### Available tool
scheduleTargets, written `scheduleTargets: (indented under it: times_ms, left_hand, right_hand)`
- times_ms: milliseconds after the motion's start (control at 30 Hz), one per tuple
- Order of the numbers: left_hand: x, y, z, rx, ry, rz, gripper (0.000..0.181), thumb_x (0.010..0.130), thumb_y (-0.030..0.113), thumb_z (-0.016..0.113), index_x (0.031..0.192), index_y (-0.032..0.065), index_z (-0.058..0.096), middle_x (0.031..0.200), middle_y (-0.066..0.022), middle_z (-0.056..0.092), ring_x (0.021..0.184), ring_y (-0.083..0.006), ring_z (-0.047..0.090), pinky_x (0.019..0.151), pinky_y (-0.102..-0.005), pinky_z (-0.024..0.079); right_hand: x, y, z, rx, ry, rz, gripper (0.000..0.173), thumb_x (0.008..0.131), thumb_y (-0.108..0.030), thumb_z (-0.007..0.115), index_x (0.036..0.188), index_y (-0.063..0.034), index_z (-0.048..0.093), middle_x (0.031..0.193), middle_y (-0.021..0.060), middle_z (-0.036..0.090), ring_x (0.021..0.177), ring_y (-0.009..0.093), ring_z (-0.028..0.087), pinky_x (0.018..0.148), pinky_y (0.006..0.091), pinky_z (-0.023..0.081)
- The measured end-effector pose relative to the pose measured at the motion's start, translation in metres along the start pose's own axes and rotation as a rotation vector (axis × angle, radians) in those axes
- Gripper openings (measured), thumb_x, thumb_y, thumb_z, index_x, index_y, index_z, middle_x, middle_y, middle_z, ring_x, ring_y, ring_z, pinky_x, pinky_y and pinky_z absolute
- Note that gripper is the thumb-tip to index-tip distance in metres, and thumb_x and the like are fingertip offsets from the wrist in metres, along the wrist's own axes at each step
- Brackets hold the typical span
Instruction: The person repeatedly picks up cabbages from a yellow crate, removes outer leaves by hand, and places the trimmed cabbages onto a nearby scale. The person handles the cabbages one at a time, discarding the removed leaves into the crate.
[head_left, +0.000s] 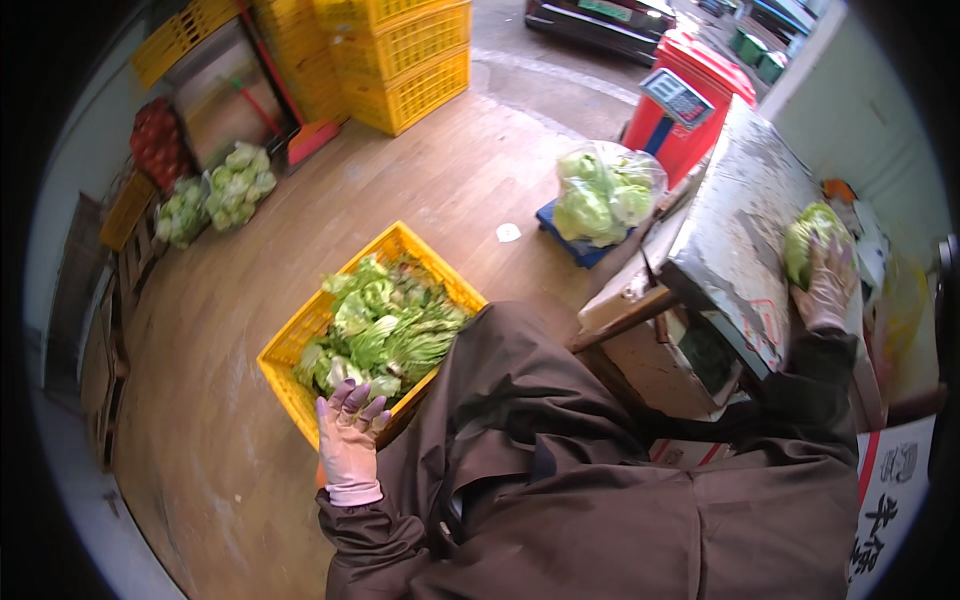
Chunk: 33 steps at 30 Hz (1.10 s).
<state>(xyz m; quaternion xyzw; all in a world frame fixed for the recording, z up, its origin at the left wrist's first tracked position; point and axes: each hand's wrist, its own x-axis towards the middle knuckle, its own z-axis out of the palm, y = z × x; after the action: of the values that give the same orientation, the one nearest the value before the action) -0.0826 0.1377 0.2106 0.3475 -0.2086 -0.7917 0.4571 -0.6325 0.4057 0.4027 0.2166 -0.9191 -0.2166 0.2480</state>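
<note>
My right hand (825, 289), in a pale glove with purplish fingertips, grips a green head of lettuce (808, 238) at the far side of a worn table (739, 195). The lettuce's underside is hidden. Gloved likewise, my left hand (351, 442) is held palm up with its fingers apart and nothing in it. It is over the near corner of a yellow plastic crate (281, 364) on the floor. Loose green lettuce leaves (375, 322) fill much of that crate, some with browned edges. My leg covers part of the crate's right side.
A clear bag of lettuce heads (600, 199) sits on a blue platform scale (581, 244); its display (677, 97) stands beside a red bin (697, 64). Stacked yellow crates (405, 67), a red dustpan (311, 141), bagged vegetables (240, 187) and a red net sack (160, 146) stand farther back.
</note>
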Motion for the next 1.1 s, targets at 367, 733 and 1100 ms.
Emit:
scheduleTargets:
  times_ms: [367, 733, 1100]
  left_hand:
    - [0.029, -0.030, -0.081, -0.079, 0.368, -0.112, 0.038, 0.096, 0.041, 0.043, 0.112, 0.0087, 0.057, 0.104, -0.0080, 0.064, 0.096, -0.0269, 0.062, 0.080, -0.0422, 0.052]
    - [0.037, -0.014, -0.115, -0.030, 0.774, -0.195, 0.038, 0.094, 0.034, 0.051, 0.115, 0.0022, 0.052, 0.105, -0.0131, 0.061, 0.093, -0.0275, 0.062, 0.079, -0.0394, 0.050]
    - [0.215, -0.003, -0.076, 0.399, 0.266, 0.024, 0.033, 0.096, 0.022, 0.047, 0.120, 0.0003, 0.051, 0.108, -0.0130, 0.062, 0.098, -0.0204, 0.062, 0.084, -0.0284, 0.049]
  right_hand:
    - [-0.090, -0.394, -0.101, 1.532, -0.275, -1.242, 0.054, 0.081, -0.017, 0.069, 0.128, -0.0034, 0.046, 0.122, 0.0194, 0.054, 0.113, 0.032, 0.053, 0.097, 0.0379, 0.041]
    - [-0.142, -0.761, -0.032, 0.902, -0.710, -0.899, 0.102, 0.069, -0.054, 0.071, 0.145, -0.0109, 0.018, 0.145, 0.0194, 0.028, 0.137, 0.036, 0.018, 0.110, 0.0475, 0.020]
    - [-0.301, -0.742, -0.048, 0.838, -0.955, -1.396, 0.076, 0.075, -0.038, 0.067, 0.139, -0.0159, 0.033, 0.146, 0.0160, 0.021, 0.128, 0.037, 0.032, 0.100, 0.0451, 0.035]
